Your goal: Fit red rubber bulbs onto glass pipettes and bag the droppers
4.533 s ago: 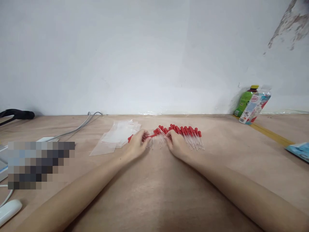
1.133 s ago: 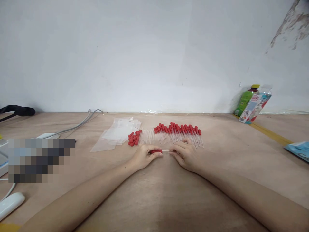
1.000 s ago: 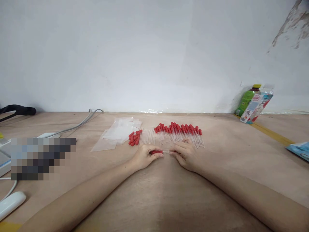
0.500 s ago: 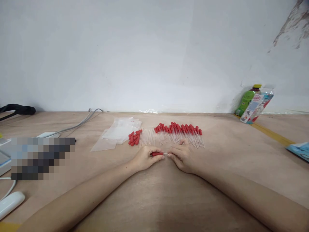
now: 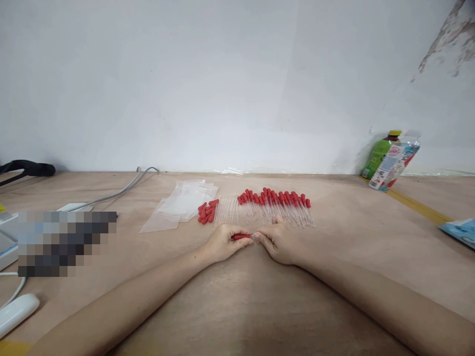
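My left hand (image 5: 222, 242) pinches a red rubber bulb (image 5: 241, 237) on the wooden table (image 5: 245, 296). My right hand (image 5: 276, 241) is closed on a thin clear glass tube, mostly hidden by its fingers, with its end at the bulb's mouth. The two hands almost touch. Just behind them lies a row of assembled droppers with red bulbs (image 5: 274, 203). To its left lie bare glass tubes (image 5: 226, 210) and a small pile of loose red bulbs (image 5: 206, 211).
Clear plastic bags (image 5: 178, 207) lie left of the bulbs. A grey cable (image 5: 115, 195) and white devices (image 5: 17, 314) sit at the left. A green bottle (image 5: 378, 153) and a packet (image 5: 394, 163) lean on the wall at the right; a blue pack (image 5: 460, 231) lies at the right edge.
My hands came back from the dropper row toward me with a bulb and a tube. In the last second my right hand closed the gap, and less of the tube shows between the hands.
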Motion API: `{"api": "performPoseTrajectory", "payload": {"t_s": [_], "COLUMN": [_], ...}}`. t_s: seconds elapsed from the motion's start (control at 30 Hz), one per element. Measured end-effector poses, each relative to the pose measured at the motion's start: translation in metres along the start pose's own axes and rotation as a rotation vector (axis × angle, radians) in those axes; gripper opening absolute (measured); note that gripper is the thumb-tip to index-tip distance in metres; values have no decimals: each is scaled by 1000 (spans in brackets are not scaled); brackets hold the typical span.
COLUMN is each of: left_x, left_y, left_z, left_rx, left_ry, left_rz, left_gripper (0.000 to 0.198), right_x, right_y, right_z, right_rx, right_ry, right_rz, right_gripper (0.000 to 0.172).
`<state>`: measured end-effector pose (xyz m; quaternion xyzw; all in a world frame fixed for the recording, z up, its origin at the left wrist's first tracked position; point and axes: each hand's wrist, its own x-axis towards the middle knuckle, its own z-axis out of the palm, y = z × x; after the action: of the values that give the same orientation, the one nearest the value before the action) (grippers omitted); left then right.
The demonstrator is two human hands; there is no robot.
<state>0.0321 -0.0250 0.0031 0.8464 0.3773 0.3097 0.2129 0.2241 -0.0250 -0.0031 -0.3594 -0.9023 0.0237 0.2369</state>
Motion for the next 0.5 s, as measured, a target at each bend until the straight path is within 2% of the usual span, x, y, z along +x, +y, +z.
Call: {"api": "performPoseTrajectory", "payload": {"t_s": [0.2, 0.3, 0.4, 0.5], "left_x": [-1, -4, -8, -11], "left_y": [1, -3, -6, -4], "left_z": [-1, -2, -5, -10], "left_rx": [-1, -30, 1, 117], "left_ry": [4, 49, 90, 6], "left_rz": [26, -21, -32, 27], "left_gripper": [17, 27, 39, 36], "right_x": [2, 3, 6, 11], "right_y": [-8, -2, 19, 46], "right_z": [-16, -29, -42, -56], "right_rx": [-8, -52, -24, 88], "right_ry": [-91, -97, -57, 22], "right_rz": [5, 3, 179, 472], "right_gripper": [34, 26, 28, 35]}}
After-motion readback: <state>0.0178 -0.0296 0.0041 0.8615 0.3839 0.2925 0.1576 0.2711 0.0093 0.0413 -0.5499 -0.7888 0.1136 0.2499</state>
